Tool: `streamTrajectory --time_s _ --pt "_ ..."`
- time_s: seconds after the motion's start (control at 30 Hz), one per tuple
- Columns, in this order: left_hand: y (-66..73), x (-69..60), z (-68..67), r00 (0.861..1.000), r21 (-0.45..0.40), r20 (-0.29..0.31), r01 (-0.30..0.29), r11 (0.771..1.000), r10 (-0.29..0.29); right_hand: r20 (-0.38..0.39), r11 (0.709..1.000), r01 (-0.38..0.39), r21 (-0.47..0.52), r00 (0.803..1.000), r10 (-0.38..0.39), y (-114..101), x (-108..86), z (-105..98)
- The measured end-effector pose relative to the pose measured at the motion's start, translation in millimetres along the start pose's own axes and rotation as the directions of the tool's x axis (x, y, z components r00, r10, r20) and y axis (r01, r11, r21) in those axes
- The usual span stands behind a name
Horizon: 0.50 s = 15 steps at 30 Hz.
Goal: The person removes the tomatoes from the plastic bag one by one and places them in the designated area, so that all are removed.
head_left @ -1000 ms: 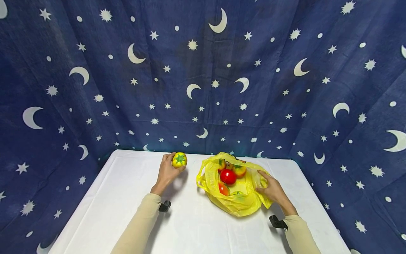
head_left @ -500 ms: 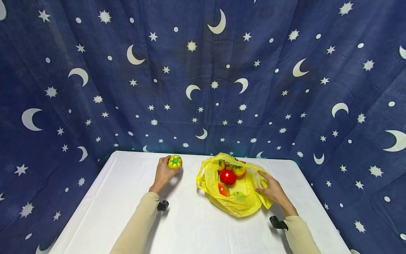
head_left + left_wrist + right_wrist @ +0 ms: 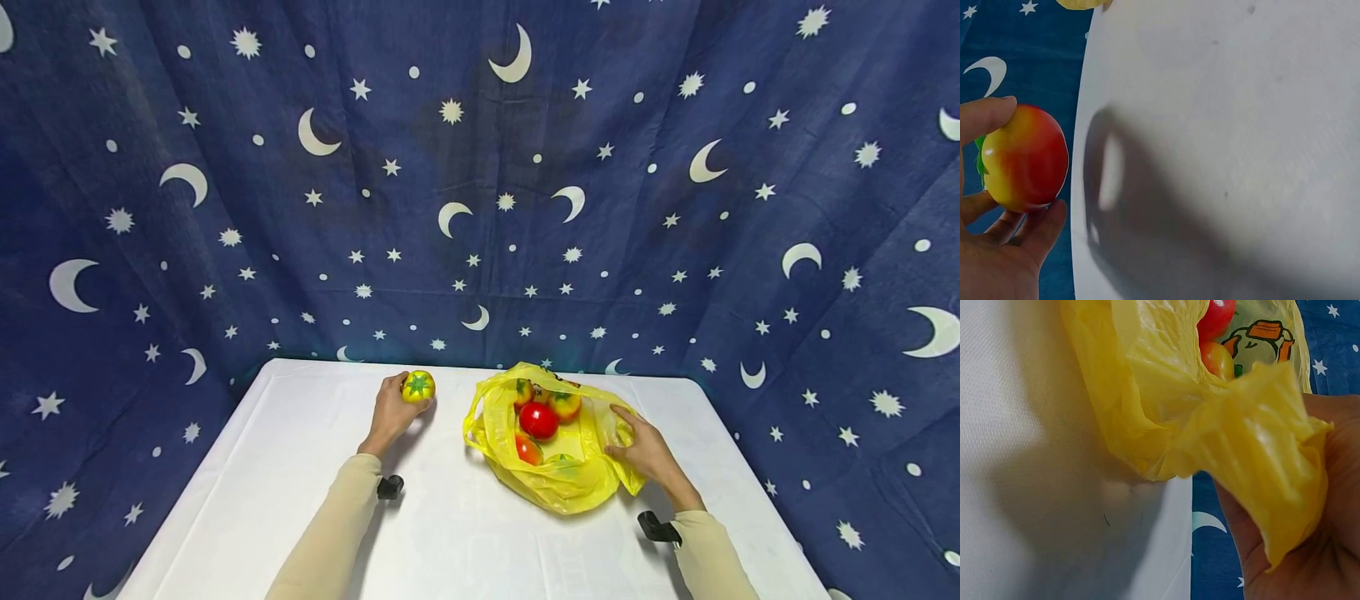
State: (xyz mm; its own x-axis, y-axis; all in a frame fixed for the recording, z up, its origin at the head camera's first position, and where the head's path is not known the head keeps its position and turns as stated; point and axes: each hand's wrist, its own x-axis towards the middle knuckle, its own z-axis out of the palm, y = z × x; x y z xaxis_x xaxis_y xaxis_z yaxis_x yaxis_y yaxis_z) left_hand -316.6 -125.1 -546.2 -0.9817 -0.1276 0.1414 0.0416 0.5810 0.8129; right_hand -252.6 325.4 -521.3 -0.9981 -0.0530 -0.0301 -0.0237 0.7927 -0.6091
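Left hand (image 3: 393,410), as I see it from my end, grips a yellow-and-red tomato (image 3: 417,386) near the far edge of the white table (image 3: 465,533), left of a yellow bag (image 3: 588,492). Right hand (image 3: 648,450) pinches the bag's right side between thumb and fingers. Inside I can see more tomatoes (image 3: 565,406), including a bright red one (image 3: 538,421).

The counter (image 3: 465,542), white with rounded far corners, carries a yellow bag (image 3: 577,490) (crumpled, its mouth open) a little right of the middle.
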Motion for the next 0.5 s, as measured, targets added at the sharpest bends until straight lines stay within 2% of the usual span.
streamTrajectory --time_s 0.23,0.5 --pt "0.7 1.3 8.6 1.000 0.004 0.019 0.013 1.000 -0.013 -0.004 1.000 0.001 0.001 1.000 -0.001 1.4 -1.1 -0.9" --pt "2.3 -0.4 12.4 0.999 0.022 0.037 0.020 1.000 -0.021 0.007 1.000 -0.018 0.001 1.000 0.018 1.0 -0.4 0.0"
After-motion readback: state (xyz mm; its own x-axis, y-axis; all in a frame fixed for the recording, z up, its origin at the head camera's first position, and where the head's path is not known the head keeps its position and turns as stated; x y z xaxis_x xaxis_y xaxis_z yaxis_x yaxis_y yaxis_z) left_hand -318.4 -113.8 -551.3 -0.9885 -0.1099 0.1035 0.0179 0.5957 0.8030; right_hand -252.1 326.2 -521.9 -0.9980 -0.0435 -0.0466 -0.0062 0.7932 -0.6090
